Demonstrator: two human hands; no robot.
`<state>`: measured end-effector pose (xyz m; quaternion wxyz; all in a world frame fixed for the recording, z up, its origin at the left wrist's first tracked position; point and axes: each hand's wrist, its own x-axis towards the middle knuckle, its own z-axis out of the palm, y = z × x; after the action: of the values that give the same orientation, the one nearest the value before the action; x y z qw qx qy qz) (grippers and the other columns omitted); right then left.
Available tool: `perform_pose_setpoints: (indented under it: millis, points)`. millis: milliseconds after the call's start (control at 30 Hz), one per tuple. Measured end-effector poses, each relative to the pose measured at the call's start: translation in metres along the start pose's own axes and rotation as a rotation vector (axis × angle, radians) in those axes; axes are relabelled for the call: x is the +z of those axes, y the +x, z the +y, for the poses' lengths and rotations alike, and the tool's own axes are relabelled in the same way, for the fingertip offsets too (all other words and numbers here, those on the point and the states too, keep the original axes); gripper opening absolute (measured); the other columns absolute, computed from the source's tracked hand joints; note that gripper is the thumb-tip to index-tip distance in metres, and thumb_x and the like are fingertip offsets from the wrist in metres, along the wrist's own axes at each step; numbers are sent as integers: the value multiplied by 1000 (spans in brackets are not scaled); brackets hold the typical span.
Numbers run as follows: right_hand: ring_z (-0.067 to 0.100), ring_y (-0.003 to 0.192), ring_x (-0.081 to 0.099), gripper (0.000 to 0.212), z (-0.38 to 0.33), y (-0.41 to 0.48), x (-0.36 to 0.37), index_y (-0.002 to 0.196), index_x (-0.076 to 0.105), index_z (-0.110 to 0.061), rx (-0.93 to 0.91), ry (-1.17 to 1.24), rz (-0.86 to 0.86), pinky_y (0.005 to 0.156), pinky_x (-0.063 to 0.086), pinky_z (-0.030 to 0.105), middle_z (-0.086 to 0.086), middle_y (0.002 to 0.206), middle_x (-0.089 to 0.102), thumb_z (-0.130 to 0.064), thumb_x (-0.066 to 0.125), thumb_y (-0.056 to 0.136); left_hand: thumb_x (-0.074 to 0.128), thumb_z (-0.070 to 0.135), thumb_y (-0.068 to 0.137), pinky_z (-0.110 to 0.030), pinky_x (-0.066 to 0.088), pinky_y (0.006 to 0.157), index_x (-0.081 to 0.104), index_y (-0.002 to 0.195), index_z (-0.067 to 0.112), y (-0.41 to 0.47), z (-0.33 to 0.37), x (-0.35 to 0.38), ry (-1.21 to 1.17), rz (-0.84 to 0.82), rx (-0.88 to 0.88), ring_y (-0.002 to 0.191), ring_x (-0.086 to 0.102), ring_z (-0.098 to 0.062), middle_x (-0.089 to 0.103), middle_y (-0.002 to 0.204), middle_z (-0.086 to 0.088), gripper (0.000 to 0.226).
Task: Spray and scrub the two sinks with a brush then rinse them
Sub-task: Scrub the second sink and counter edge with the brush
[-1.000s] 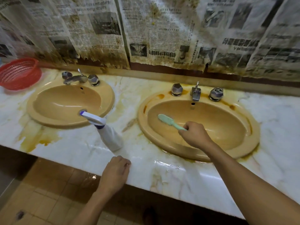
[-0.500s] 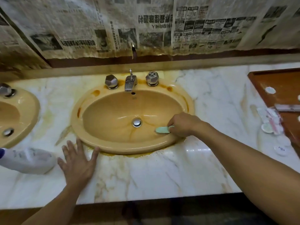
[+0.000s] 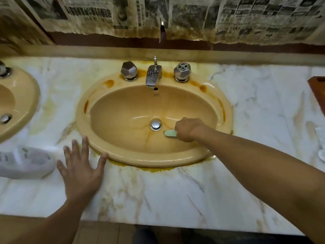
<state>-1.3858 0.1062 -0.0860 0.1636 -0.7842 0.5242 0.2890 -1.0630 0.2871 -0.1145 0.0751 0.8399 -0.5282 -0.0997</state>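
A yellow oval sink (image 3: 123,110) with rust stains fills the middle of the view. Inside the bowl, my right hand (image 3: 189,129) grips a pale green brush (image 3: 170,133), its head pressed on the bowl just right of the metal drain (image 3: 155,124). My left hand (image 3: 80,170) rests flat with spread fingers on the marble counter (image 3: 167,194), thumb touching the sink's front left rim. The white spray bottle (image 3: 26,162) lies on its side left of that hand. Only part of the second yellow sink (image 3: 26,95) shows at the left edge.
A chrome tap (image 3: 153,74) with two faceted knobs (image 3: 128,70) (image 3: 182,71) stands behind the bowl. Stained newspaper (image 3: 175,16) covers the wall. At the right edge are a brown tray corner (image 3: 316,90) and small white items (image 3: 321,138).
The view swung right from both sinks to the right one. My left hand let go of the spray bottle and laid flat on the counter. The brush moved down the bowl toward the drain.
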Motion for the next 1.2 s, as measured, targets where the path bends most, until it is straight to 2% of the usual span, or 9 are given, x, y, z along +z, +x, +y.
perform_pose_setpoints:
  millis: [167, 333, 500, 667, 833, 933, 1000, 1100, 1200]
  points:
    - [25, 94, 64, 28, 7, 31, -2, 119, 65, -22, 56, -61, 159, 74, 55, 37, 3, 109, 64, -23, 48, 98, 15, 79, 93, -60, 4, 124, 4, 163, 40, 2, 2, 0, -17, 1, -25, 159, -2, -24, 7, 173, -1, 81]
    - [21, 105, 60, 36, 15, 39, -8, 126, 66, -36, -57, 87, -44, 87, 53, 39, -3, 122, 64, -41, 47, 96, 13, 78, 94, -61, 6, 123, 3, 163, 41, 4, 0, -1, -1, 3, -24, 159, 0, -24, 8, 172, -1, 79]
    - [23, 103, 61, 34, 21, 46, -13, 130, 63, -29, -6, -56, 118, 75, 51, 35, 1, 118, 62, -34, 48, 99, 8, 76, 96, -56, 1, 126, -7, 160, 47, 4, 1, -2, -8, 1, -36, 159, -5, -19, 4, 173, 3, 72]
    - [21, 104, 60, 33, 25, 34, -11, 123, 67, -41, -107, 42, -112, 82, 53, 37, -4, 117, 63, -40, 49, 96, 7, 76, 96, -56, 1, 126, -3, 162, 44, 4, 2, -3, -4, 0, -31, 159, -4, -20, 3, 173, 2, 73]
    - [21, 87, 61, 30, 22, 34, -6, 121, 65, -27, -21, -151, 136, 59, 45, 31, -1, 101, 60, -28, 46, 97, 6, 77, 95, -57, 1, 126, -3, 161, 45, 3, 3, -4, -21, 1, -32, 159, -4, -21, 4, 173, 2, 74]
    - [22, 108, 59, 39, 18, 32, 3, 132, 61, -39, -103, 14, -7, 79, 50, 36, -2, 120, 60, -39, 44, 98, 7, 77, 95, -57, 2, 126, -3, 161, 46, 3, 2, -4, -20, 4, -33, 159, -3, -21, 5, 173, 2, 73]
    - [21, 111, 59, 39, 23, 28, -2, 132, 60, -43, -132, 11, -46, 84, 51, 37, -4, 125, 61, -41, 45, 96, 7, 77, 95, -57, 2, 126, -2, 161, 46, 4, 2, -4, -20, 4, -33, 159, -3, -21, 6, 173, 2, 73]
    - [24, 86, 63, 34, 28, 27, -13, 126, 64, -29, -66, -235, 165, 64, 48, 31, -2, 97, 63, -28, 47, 97, 10, 76, 96, -57, 2, 125, -1, 161, 46, 4, 2, -3, -23, 12, -29, 159, -1, -22, 8, 172, 1, 73]
    - [21, 53, 42, 45, 24, 25, -29, 144, 47, -22, -26, -331, 369, 44, 30, 29, -3, 67, 41, -16, 38, 100, 11, 76, 96, -58, 2, 125, 1, 161, 45, 4, 1, -3, -29, 15, -26, 159, 0, -22, 9, 172, 0, 73]
